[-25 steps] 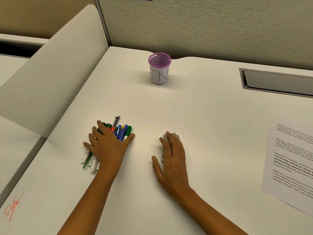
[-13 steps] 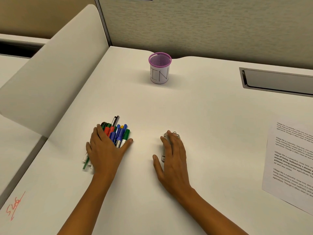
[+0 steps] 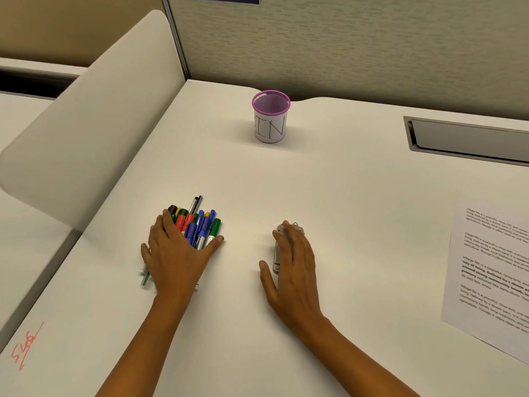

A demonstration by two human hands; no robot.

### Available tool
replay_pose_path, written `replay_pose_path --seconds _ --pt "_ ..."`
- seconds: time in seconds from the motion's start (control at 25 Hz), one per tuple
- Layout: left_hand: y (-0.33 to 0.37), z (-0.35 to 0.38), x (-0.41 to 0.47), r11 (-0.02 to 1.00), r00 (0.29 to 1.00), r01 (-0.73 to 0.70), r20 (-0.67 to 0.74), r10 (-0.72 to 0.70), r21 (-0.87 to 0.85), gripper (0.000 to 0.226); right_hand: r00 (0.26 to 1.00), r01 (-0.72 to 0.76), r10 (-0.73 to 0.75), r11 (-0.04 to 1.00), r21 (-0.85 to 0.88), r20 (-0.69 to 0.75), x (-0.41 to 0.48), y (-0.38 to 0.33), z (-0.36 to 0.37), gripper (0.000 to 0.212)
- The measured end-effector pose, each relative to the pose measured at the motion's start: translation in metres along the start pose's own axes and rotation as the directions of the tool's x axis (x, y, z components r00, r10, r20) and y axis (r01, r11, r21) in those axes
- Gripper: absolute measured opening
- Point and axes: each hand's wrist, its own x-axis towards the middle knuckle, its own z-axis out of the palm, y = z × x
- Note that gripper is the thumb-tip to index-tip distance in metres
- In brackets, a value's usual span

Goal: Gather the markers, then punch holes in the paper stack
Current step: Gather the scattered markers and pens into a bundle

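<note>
- Head view: pressing left hand (image 3: 176, 257) flat over the markers (image 3: 197, 224), fingers spread and thumb hooked at the right edge of the bunch. Corralling, not gripping; nothing lifted off the desk (image 3: 329, 196).
- Lying side by side under the palm, caps fanning out past the fingertips, a few tails poking out near the wrist. Looking like squaring the bundle before scooping.
- Resting right hand (image 3: 292, 262) palm-down on a metal hole punch (image 3: 277, 253), fingers draped over the top, not curled around. Probably staging for step two.
- Sitting well apart at the right edge: paper stack (image 3: 492, 276), untouched, no holes visible.
- Standing upright at the back of the desk: purple mesh cup (image 3: 270, 117) labelled "IN", looking empty. Likely drop-off for the bunch.
- Judging: gathering mid-way, punching not yet started.
</note>
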Motion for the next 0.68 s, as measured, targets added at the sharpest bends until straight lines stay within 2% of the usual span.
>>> replay_pose_path --seconds 0.56,0.64,0.68 --pt "0.003 -0.005 0.000 0.999 1.000 0.017 0.016 -0.016 -0.051 0.113 0.999 -0.022 0.023 0.999 0.029 -0.027 0.001 0.000 -0.002 0.054" --pt "0.006 -0.009 -0.003 0.996 0.997 -0.054 -0.058 0.050 -0.069 0.105 0.999 -0.039 0.041 0.998 0.045 -0.030 0.001 0.000 -0.002 0.054" --pt "0.010 -0.011 -0.006 0.986 0.985 -0.139 -0.117 0.128 -0.088 0.097 0.998 -0.050 0.052 0.997 0.053 -0.032 0.002 0.000 -0.003 0.054"
